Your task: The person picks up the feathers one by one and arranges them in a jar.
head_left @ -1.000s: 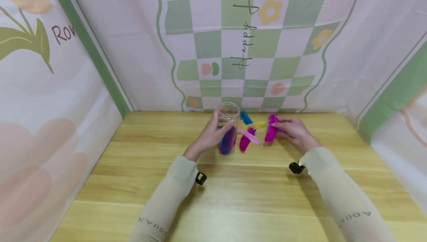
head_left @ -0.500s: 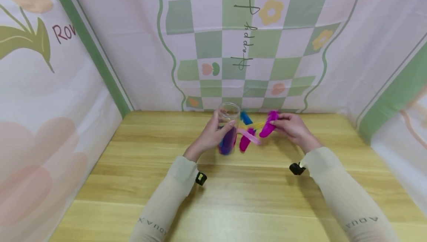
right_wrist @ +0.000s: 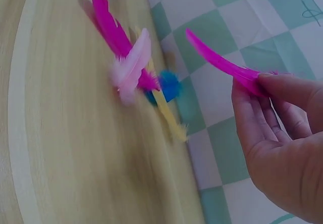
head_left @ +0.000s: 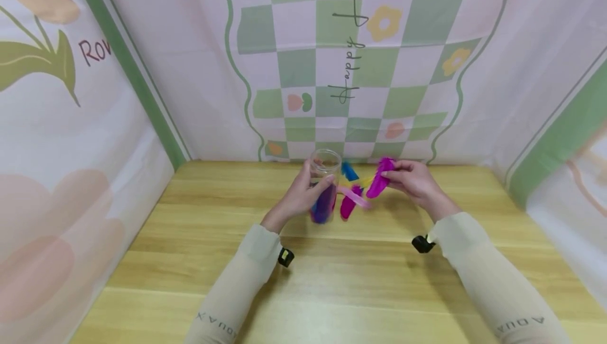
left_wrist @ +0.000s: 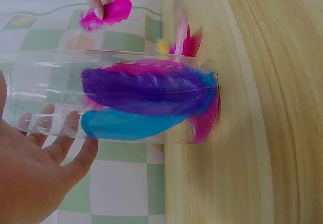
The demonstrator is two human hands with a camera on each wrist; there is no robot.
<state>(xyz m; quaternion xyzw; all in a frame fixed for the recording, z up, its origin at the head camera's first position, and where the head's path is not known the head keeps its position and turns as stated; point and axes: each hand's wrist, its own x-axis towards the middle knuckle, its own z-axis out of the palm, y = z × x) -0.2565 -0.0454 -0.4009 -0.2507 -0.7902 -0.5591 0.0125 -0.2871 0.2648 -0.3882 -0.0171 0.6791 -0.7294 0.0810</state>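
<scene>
A clear jar (head_left: 326, 160) stands upright on the table, gripped around its side by my left hand (head_left: 303, 191). Inside it, in the left wrist view, are a purple feather (left_wrist: 146, 92), a blue feather (left_wrist: 131, 124) and some pink ones. My right hand (head_left: 417, 183) pinches a magenta feather (head_left: 381, 178) above the table, right of the jar. Between jar and hand lie a light pink feather (right_wrist: 135, 65), another magenta feather (right_wrist: 108, 27), a yellow feather (right_wrist: 166, 110) and a blue feather (right_wrist: 170, 85), overlapping.
The wooden table (head_left: 303, 291) ends at a checkered cloth backdrop (head_left: 332, 70) close behind the feathers. More printed cloth (head_left: 71, 138) hangs along the left side and the right side.
The magenta feather in my right hand has moved slightly left and up and now tilts more. My left hand and the jar keep their place.
</scene>
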